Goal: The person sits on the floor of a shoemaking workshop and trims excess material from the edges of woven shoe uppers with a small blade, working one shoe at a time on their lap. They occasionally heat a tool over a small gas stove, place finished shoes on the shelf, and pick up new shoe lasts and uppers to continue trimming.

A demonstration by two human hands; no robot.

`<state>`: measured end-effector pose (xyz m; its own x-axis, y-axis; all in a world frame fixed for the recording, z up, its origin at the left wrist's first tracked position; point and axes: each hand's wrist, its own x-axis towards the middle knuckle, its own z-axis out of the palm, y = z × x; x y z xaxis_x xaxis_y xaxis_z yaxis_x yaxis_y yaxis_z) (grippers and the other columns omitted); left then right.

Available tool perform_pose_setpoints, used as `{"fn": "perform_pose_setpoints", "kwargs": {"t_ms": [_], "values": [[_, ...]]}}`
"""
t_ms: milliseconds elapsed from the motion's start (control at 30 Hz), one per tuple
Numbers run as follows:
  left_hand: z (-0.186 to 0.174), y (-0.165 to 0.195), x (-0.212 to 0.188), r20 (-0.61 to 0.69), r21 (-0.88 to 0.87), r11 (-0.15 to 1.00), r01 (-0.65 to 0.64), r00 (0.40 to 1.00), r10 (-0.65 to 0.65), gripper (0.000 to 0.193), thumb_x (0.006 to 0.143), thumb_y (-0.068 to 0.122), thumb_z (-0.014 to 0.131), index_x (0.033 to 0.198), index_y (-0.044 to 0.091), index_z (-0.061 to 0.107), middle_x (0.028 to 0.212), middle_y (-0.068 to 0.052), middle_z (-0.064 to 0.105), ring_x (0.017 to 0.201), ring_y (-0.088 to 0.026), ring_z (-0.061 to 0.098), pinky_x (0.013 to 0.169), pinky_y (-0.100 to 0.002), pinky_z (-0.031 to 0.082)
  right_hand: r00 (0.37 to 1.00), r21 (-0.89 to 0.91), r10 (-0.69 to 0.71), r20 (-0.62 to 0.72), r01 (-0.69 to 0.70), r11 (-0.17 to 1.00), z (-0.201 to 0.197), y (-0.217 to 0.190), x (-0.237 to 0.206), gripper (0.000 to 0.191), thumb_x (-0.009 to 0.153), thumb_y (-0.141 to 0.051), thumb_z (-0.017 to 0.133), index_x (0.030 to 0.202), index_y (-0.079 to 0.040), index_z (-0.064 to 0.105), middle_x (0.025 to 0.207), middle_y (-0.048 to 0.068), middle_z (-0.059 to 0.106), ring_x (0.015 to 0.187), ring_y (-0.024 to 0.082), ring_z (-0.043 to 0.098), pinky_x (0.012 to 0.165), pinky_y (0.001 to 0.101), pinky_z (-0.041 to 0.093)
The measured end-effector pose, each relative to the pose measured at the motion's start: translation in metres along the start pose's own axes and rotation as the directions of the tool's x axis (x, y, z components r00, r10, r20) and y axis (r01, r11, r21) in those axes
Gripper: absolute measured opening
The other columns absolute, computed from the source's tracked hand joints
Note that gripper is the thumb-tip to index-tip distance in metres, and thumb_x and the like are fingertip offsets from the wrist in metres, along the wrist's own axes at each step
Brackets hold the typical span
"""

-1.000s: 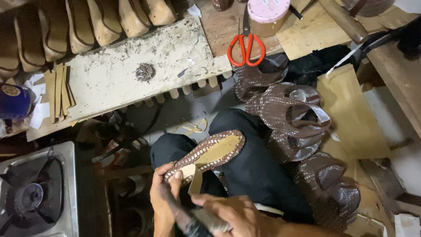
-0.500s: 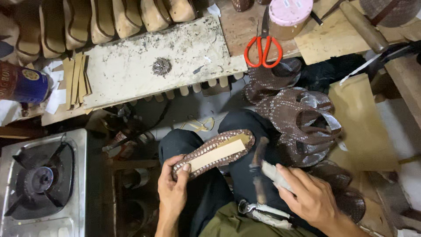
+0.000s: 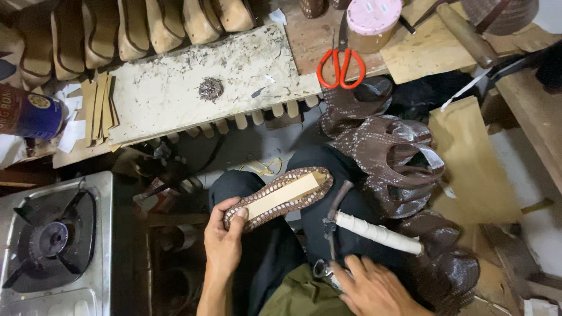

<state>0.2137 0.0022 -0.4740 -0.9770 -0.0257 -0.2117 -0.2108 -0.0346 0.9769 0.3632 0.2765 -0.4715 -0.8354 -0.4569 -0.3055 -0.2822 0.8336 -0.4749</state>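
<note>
Wood makes up the long bench across the top, and a pale, scratched slab lies on its left part with a small dark tuft on it. Wooden foot shapes stand in a row behind the slab. A steel gas stove sits at the lower left. On the right, a heap of brown shoe tops runs down beside the person's dark trouser legs. Red-handled scissors lie on the bench, just beside a tub with a pink lid. A blue can stands at the far left, near some thin card strips.

The shoe sole lies over the lap, brown and dotted round the edge, with a pale strip down its middle. Its long line slants from lower left up to upper right. The left hand holds it by the lower end, thumb pressed on the edge, so this hand is the nearer one. The right hand is down at the bottom, apart from the sole, and rests on a small metal tool; I cannot tell if its fingers are closed round it. A hammer with a white wrapped handle lies across the lap between that hand and the sole, its head near the sole's upper end.
</note>
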Motion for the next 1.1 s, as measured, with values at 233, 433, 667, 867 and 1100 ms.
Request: {"fn": "perform_pose_setpoints", "kwargs": {"t_ms": [233,433,667,867,1100], "values": [[-0.02,0.01,-0.025,-0.029,-0.02,0.976,-0.219,0.975,0.218,0.027,0.091,0.002,0.066,0.118,-0.002,0.064,0.118,-0.013,0.071,0.108,-0.02,0.067,0.097,-0.033,0.053,0.955,0.272,-0.049,-0.291,0.132,0.953,0.004,0.009,-0.012,0.068,0.079,-0.03,0.086,0.137,-0.006,0.061,0.094,0.009,0.066,0.081,0.028,0.07,0.072,0.0411,0.057],[-0.059,0.033,-0.061,0.099,0.244,0.728,-0.641,0.763,0.639,0.024,0.093,0.003,0.064,0.117,0.0,0.06,0.126,-0.02,0.068,0.126,-0.034,0.065,0.113,-0.049,0.051,0.983,0.892,0.184,-0.011,-0.074,0.445,-0.009,0.009,-0.017,0.067,0.085,-0.023,0.08,0.144,-0.001,0.058,0.119,0.006,0.074,0.106,0.013,0.068,0.094,0.029,0.051],[-0.087,0.04,-0.057,0.364,0.295,0.306,-0.905,0.402,0.84,0.025,0.091,0.023,0.072,0.097,0.009,0.052,0.114,-0.015,0.067,0.119,-0.035,0.068,0.105,-0.052,0.059,0.978,0.994,0.197,0.074,-0.056,-0.098,0.002,0.018,-0.019,0.078,0.081,-0.014,0.075,0.152,-0.008,0.042,0.102,-0.001,0.058,0.086,0.009,0.052,0.075,0.0248,0.042],[-0.094,0.045,-0.068,0.325,0.383,0.298,-0.874,0.429,0.843,0.028,0.092,0.021,0.075,0.098,0.009,0.05,0.114,-0.014,0.066,0.116,-0.035,0.069,0.102,-0.052,0.058,0.902,0.911,0.234,-0.362,0.396,-0.118,-0.028,0.035,-0.023,0.057,0.102,-0.023,0.062,0.151,0.002,0.047,0.089,0.014,0.064,0.08,0.018,0.057,0.075,0.0346,0.049],[-0.091,0.045,-0.071,0.408,0.464,0.166,-0.87,0.376,0.832,0.012,0.096,0.021,0.066,0.096,0.015,0.055,0.111,-0.009,0.067,0.115,-0.031,0.069,0.102,-0.048,0.056,0.922,0.88,0.16,0.353,-0.385,0.279,-0.047,0.001,0.005,0.051,0.096,-0.031,0.058,0.141,-0.008,0.059,0.123,0.005,0.075,0.117,0.012,0.068,0.103,0.0306,0.049]]}}
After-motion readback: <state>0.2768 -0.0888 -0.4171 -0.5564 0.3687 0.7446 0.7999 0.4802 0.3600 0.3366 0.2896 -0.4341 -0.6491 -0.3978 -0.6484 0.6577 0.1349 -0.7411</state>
